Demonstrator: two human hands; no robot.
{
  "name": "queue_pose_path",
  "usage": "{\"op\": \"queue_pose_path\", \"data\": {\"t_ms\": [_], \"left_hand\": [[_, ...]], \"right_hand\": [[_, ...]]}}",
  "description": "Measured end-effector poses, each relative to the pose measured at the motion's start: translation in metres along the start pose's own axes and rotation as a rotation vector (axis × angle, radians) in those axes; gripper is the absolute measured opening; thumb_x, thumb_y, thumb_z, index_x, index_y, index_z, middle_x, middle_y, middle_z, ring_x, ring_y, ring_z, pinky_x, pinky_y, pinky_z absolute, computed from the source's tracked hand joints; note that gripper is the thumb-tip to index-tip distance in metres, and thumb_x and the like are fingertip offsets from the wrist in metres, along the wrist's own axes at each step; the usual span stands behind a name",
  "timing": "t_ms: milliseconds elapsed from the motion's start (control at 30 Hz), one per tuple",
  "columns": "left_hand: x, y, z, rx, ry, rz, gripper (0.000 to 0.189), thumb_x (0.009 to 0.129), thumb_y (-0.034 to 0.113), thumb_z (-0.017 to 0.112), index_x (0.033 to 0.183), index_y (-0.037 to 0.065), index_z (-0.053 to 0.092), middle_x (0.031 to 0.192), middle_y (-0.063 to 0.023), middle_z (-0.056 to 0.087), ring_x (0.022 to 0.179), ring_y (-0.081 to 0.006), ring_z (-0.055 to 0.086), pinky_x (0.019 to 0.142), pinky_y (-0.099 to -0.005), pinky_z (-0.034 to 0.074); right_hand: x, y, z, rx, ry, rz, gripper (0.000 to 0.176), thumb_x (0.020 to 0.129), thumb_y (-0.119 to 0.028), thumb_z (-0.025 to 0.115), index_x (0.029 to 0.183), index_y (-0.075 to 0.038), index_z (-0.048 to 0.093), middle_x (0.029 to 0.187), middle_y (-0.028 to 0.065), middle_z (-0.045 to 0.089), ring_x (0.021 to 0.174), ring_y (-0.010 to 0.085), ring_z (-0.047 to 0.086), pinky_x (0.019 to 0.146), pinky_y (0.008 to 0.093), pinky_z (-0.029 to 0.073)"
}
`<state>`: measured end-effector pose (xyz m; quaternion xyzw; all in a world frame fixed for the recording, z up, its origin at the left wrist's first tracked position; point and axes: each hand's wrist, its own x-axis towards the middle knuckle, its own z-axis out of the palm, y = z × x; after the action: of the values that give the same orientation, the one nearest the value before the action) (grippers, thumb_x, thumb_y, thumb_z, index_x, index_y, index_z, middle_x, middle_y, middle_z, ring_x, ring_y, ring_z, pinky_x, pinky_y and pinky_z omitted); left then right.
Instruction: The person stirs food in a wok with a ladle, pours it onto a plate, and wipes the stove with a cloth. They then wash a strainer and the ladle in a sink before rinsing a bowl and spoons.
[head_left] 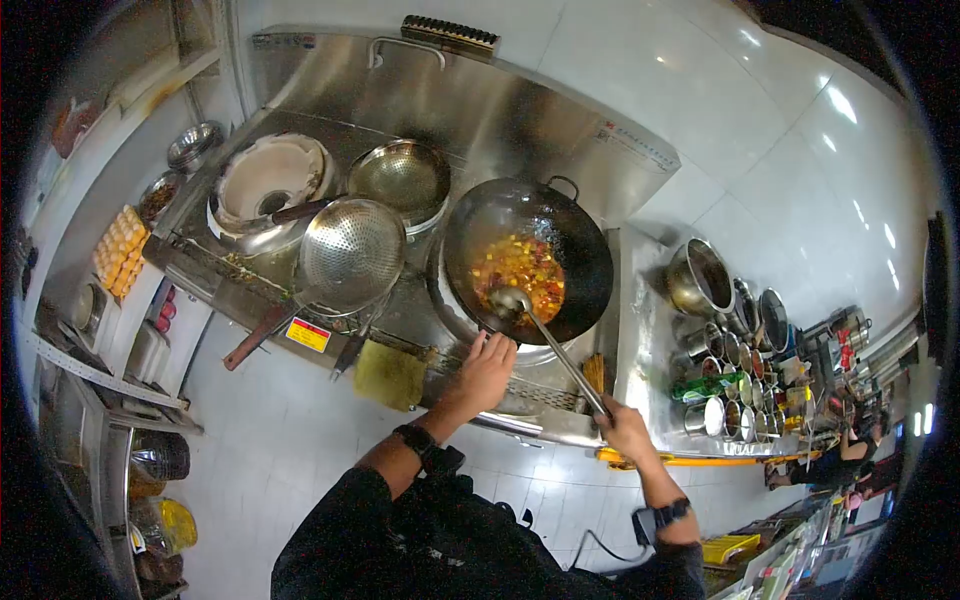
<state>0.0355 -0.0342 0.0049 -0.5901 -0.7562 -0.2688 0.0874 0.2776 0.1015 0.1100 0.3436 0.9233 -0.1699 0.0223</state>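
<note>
At the stove, left hand grips the wok rim, right hand holds the ladle, strainer just beside.

ladle in the wok, strainer left, seasoning pots right.

I can't see what my left hand has under it at the near rim of the wok; the fingers cover that spot, gripping or just resting, can't tell. The ladle handle end is swallowed by my closed right hand, its bowl half sunk in the food. Seasoning tins at right of frame, contents too small to tell. Red-yellow label centre-left unreadable. Another person far right, tiny, partly lost in the dark rim. Shelves lower left blurred, my torso cut off by the bottom edge
</note>
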Motion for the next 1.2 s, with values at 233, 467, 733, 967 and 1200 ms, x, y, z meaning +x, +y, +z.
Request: {"op": "queue_pose_path", "data": {"t_ms": [233, 467, 733, 967, 1200], "left_hand": [[0.000, -0.001, -0.005, -0.026, 0.008, -0.026, 0.041, 0.076, 0.005, 0.049, 0.116, -0.006, 0.047, 0.117, -0.0170, 0.048, 0.117, -0.0287, 0.040, 0.105, -0.0461, 0.020], [0.002, 0.002, 0.009, -0.007, 0.038, -0.049, 0.046, 0.070, 0.006, 0.053, 0.114, -0.006, 0.048, 0.116, -0.0177, 0.049, 0.118, -0.0302, 0.039, 0.105, -0.0459, 0.022], [0.002, 0.003, -0.004, 0.002, 0.052, -0.014, 0.042, 0.074, 0.006, 0.050, 0.114, -0.007, 0.048, 0.113, -0.0182, 0.049, 0.116, -0.0313, 0.041, 0.103, -0.0453, 0.025], [0.000, 0.000, 0.003, -0.033, 0.054, -0.046, 0.047, 0.071, 0.006, 0.053, 0.116, -0.005, 0.047, 0.117, -0.0165, 0.048, 0.119, -0.0305, 0.039, 0.105, -0.0467, 0.021], [0.001, 0.003, 0.000, -0.015, 0.039, -0.030, 0.039, 0.074, 0.003, 0.050, 0.112, -0.007, 0.049, 0.115, -0.0182, 0.049, 0.118, -0.0320, 0.040, 0.103, -0.0469, 0.025]], "right_hand": [[0.098, -0.010, 0.029, -0.049, 0.309, -0.048, 0.027, 0.079, -0.019, 0.057, 0.103, -0.006, 0.058, 0.074, 0.0237, 0.060, 0.071, 0.0424, 0.058, 0.064, 0.0487, 0.047], [-0.033, 0.012, -0.088, -0.387, 0.183, -0.042, 0.037, 0.075, -0.017, 0.064, 0.110, -0.009, 0.055, 0.075, 0.0192, 0.061, 0.068, 0.0377, 0.060, 0.061, 0.0459, 0.048], [-0.030, 0.025, -0.075, -0.567, -0.016, -0.008, 0.040, 0.074, -0.018, 0.064, 0.112, -0.009, 0.054, 0.079, 0.0196, 0.061, 0.068, 0.0361, 0.060, 0.062, 0.0443, 0.048], [0.108, -0.002, -0.009, -0.371, 0.147, -0.053, 0.033, 0.076, -0.019, 0.060, 0.108, -0.013, 0.055, 0.076, 0.0197, 0.061, 0.072, 0.0376, 0.061, 0.063, 0.0458, 0.050], [0.038, 0.011, -0.075, -0.477, 0.204, -0.055, 0.037, 0.076, -0.019, 0.061, 0.112, -0.013, 0.056, 0.074, 0.0196, 0.061, 0.069, 0.0372, 0.061, 0.062, 0.0463, 0.049]]}}
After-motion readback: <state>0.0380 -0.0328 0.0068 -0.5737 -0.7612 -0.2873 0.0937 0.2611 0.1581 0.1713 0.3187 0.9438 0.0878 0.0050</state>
